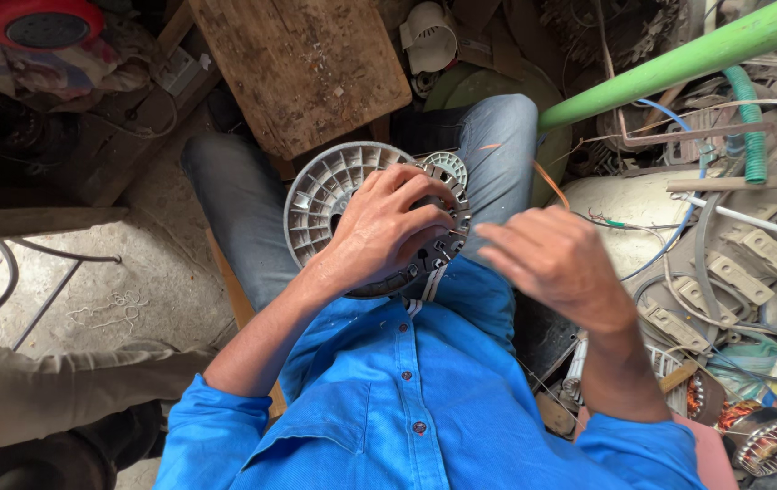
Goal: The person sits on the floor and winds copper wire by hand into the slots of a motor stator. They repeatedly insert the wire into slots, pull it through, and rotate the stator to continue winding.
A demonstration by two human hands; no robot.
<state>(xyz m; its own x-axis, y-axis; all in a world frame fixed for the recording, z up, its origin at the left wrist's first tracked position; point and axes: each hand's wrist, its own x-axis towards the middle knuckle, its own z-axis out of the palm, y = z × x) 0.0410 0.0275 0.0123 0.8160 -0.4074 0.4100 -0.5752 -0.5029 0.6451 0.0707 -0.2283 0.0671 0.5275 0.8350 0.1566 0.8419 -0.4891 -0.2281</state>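
A round grey ribbed motor housing [325, 195] rests on my lap, with a slotted metal stator ring [450, 238] at its right side. My left hand [387, 227] lies over the ring and grips it, fingers spread across the slots. My right hand [554, 259] hovers to the right of the ring, blurred, its fingers pinched together; a thin copper-coloured wire [550, 184] arcs just above it. Whether that wire runs into the fingers cannot be made out. I wear a blue shirt and jeans.
A worn wooden board [302, 68] stands ahead of my knees. A green pipe [693, 56] slants across the upper right over a heap of wires, hoses and grey plastic parts [752, 254]. Wound motor cores [770, 445] lie at lower right. Another person's trouser leg [44, 390] is at left.
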